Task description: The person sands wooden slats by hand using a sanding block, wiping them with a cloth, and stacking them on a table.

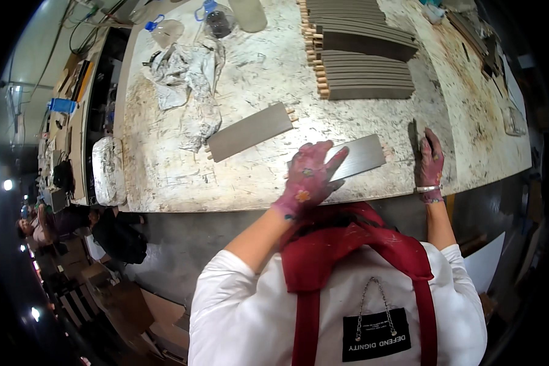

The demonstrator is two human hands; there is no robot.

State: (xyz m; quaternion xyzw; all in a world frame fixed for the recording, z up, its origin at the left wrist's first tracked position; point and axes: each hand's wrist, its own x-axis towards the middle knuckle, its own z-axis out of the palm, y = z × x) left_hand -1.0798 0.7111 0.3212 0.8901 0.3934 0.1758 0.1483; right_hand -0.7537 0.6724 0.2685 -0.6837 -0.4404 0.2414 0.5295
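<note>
My left hand (306, 174), in a pink flowered glove, presses on the left end of a grey board (363, 157). Its fingers are spread, and the board lies flat near the table's front edge with pegs at its right end. To the right, my right hand (430, 161), gloved alike, has its fingers together against a thin dark flat piece (416, 143) seen edge-on; its kind is unclear. Farther left, a second grey board (250, 132) lies at a slant, with light wooden pegs at both ends.
Stacked grey pegged boards (369, 76) stand at the back of the stained white table (256, 189). A crumpled, stained cloth (186, 73) lies back left, near clear jugs (218, 23) with blue tops. A white wrapped bundle (108, 171) sits at the left edge.
</note>
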